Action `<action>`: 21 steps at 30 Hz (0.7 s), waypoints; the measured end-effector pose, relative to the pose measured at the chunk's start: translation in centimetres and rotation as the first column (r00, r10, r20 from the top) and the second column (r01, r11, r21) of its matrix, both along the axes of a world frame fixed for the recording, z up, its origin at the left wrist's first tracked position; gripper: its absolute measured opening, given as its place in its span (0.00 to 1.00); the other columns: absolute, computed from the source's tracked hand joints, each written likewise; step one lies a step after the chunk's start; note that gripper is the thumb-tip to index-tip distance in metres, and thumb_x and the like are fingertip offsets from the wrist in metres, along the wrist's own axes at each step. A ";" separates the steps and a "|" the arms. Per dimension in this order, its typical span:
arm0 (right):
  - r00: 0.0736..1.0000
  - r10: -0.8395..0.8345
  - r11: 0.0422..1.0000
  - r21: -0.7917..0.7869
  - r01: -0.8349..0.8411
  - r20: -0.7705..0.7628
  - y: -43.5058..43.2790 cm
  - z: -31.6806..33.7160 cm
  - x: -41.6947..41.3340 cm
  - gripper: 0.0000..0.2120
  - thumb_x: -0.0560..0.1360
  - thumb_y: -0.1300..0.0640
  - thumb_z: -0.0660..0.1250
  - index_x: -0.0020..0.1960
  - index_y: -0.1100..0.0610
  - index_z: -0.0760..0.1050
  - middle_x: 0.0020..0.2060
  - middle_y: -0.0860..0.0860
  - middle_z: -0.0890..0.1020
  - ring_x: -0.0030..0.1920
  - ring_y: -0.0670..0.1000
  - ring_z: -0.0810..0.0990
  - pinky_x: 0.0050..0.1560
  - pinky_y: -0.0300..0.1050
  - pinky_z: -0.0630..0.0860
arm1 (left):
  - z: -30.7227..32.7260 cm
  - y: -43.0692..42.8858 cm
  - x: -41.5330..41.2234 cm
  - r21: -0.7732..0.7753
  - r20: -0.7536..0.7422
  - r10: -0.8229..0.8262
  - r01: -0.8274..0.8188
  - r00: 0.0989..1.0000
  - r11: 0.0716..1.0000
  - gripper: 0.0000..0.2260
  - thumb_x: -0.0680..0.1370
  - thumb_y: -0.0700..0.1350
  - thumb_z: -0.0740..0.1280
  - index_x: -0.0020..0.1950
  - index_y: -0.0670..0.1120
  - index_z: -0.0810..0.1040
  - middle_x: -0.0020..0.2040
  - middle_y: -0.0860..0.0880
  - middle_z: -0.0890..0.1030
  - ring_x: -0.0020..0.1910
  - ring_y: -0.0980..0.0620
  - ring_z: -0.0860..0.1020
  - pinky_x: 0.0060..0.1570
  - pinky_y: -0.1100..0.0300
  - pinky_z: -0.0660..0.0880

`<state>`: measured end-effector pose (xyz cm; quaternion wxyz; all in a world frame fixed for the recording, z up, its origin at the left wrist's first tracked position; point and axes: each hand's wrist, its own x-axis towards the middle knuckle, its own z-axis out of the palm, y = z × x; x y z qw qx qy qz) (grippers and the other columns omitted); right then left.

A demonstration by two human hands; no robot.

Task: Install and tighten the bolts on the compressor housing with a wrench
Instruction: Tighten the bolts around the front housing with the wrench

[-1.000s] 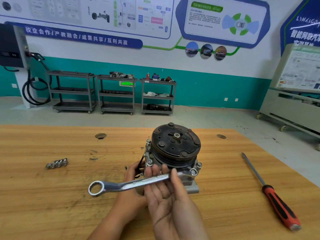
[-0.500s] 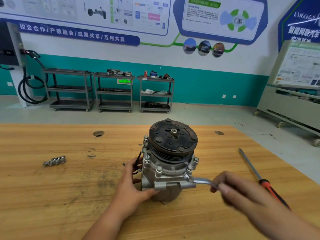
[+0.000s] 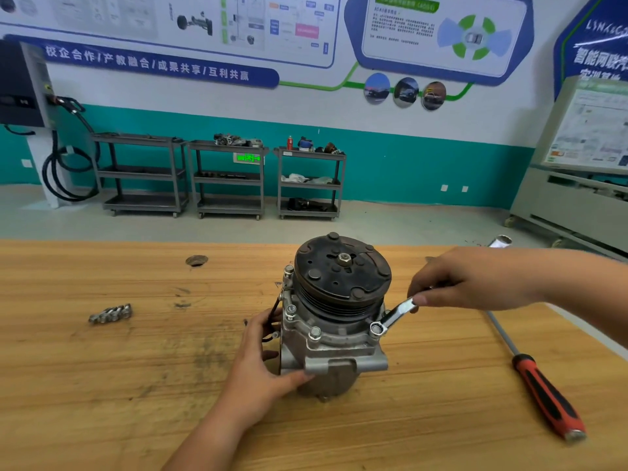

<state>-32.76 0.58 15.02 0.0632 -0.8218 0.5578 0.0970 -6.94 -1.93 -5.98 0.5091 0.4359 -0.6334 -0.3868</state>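
Two hands: both work on the compressor housing (image 3: 334, 350), which stands upright near the middle of the wooden workbench (image 3: 102, 402), clutch plate (image 3: 343, 270) facing up.
Left hand (image 3: 261, 363): grips the lower left of the housing, thumb across the front, fingers round the side.
Right hand (image 3: 470, 283): fingers curl narrowly round the shank of the wrench (image 3: 396, 314), pinching it partway along the shank.
Wrench position: its ring end sits over the front-right flange bolt (image 3: 378, 328); the shank slants up and to the right, close beside the pulley.
Other flange bolts: heads show at the front (image 3: 314, 332) and left (image 3: 290, 309); how tight they are cannot be told.
Spare bolts (image 3: 110, 313): a small cluster lying well to the left.
Screwdriver (image 3: 540, 392): lies on the bench to the right, apart from both hands.
Step, as judged: tightening the front-right bolt.
Doing it well: press the ring fully down over the hex before pulling; a grip further out would likely give more leverage; swing in short arcs, since the pulley crowds the shank.
Bracing: the left hand should push against the pull so the housing neither turns nor tips.
Order: snug each bolt first, then tighten crosswise.
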 end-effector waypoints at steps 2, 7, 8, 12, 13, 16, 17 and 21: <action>0.999 -0.048 0.993 0.104 0.048 0.002 -0.5 0.3 0.2 0.10 0.78 0.42 0.58 0.50 0.39 0.77 0.45 0.43 0.78 0.48 0.45 0.76 0.50 0.42 0.73 | 0.0 0.0 0.0 0.002 -0.001 -0.005 0.005 1.000 1.000 0.42 0.53 0.58 0.82 0.60 0.70 0.64 0.64 0.59 0.72 0.58 0.53 0.76 0.55 0.58 0.75; 0.946 -0.267 0.793 0.599 0.109 0.182 0.0 0.0 -0.8 0.13 0.79 0.47 0.57 0.44 0.53 0.75 0.33 0.46 0.78 0.35 0.44 0.77 0.39 0.37 0.75 | 0.0 -0.1 0.2 0.006 0.010 0.002 -0.002 1.000 1.000 0.42 0.52 0.62 0.80 0.60 0.72 0.63 0.65 0.58 0.71 0.60 0.54 0.75 0.58 0.57 0.74; 0.893 -0.367 0.681 0.729 0.067 0.261 0.7 -0.9 -0.9 0.13 0.79 0.49 0.57 0.44 0.56 0.73 0.33 0.49 0.80 0.35 0.46 0.80 0.37 0.39 0.78 | 0.0 0.0 0.1 0.011 0.013 0.002 -0.002 1.000 1.000 0.43 0.51 0.64 0.81 0.60 0.71 0.63 0.66 0.58 0.71 0.60 0.53 0.75 0.60 0.54 0.74; 0.498 -0.691 0.437 0.851 -0.291 0.525 4.2 -4.9 0.6 0.11 0.77 0.51 0.60 0.41 0.56 0.76 0.35 0.57 0.84 0.36 0.54 0.85 0.32 0.42 0.81 | 0.0 -0.1 0.1 0.017 0.037 0.009 -0.010 0.999 1.000 0.44 0.49 0.67 0.78 0.61 0.70 0.62 0.66 0.57 0.71 0.61 0.51 0.75 0.61 0.48 0.75; 0.390 -0.730 0.448 0.824 -0.348 0.561 5.1 -5.7 1.4 0.11 0.75 0.51 0.62 0.40 0.55 0.78 0.36 0.58 0.84 0.37 0.55 0.85 0.32 0.43 0.81 | -0.2 -0.2 0.1 0.019 0.041 0.007 -0.008 0.999 1.000 0.44 0.49 0.68 0.78 0.61 0.72 0.62 0.66 0.58 0.70 0.61 0.52 0.75 0.61 0.48 0.75; 0.014 -0.780 0.577 0.727 -0.373 0.626 7.0 -7.8 5.3 0.11 0.72 0.54 0.66 0.35 0.56 0.82 0.36 0.61 0.84 0.36 0.59 0.85 0.30 0.45 0.80 | -0.4 -0.2 0.1 -0.025 0.035 0.021 -0.020 0.999 0.999 0.42 0.50 0.65 0.78 0.60 0.74 0.63 0.64 0.59 0.72 0.59 0.54 0.76 0.58 0.54 0.76; -0.138 -0.774 0.621 0.697 -0.360 0.619 7.3 -8.5 6.8 0.11 0.69 0.54 0.65 0.34 0.58 0.83 0.36 0.63 0.83 0.35 0.60 0.84 0.29 0.46 0.80 | -0.6 -0.3 0.1 -0.049 0.023 0.029 -0.028 0.999 0.998 0.40 0.52 0.63 0.78 0.60 0.73 0.64 0.63 0.60 0.74 0.58 0.55 0.77 0.57 0.57 0.76; -0.562 -0.666 0.740 0.526 -0.418 0.490 6.7 -10.0 12.1 0.14 0.67 0.57 0.61 0.41 0.65 0.80 0.43 0.68 0.82 0.39 0.63 0.84 0.31 0.50 0.81 | -0.9 -0.7 -0.2 -0.028 -0.030 0.053 -0.054 0.998 0.998 0.32 0.57 0.63 0.71 0.60 0.70 0.66 0.60 0.56 0.77 0.58 0.61 0.77 0.59 0.67 0.72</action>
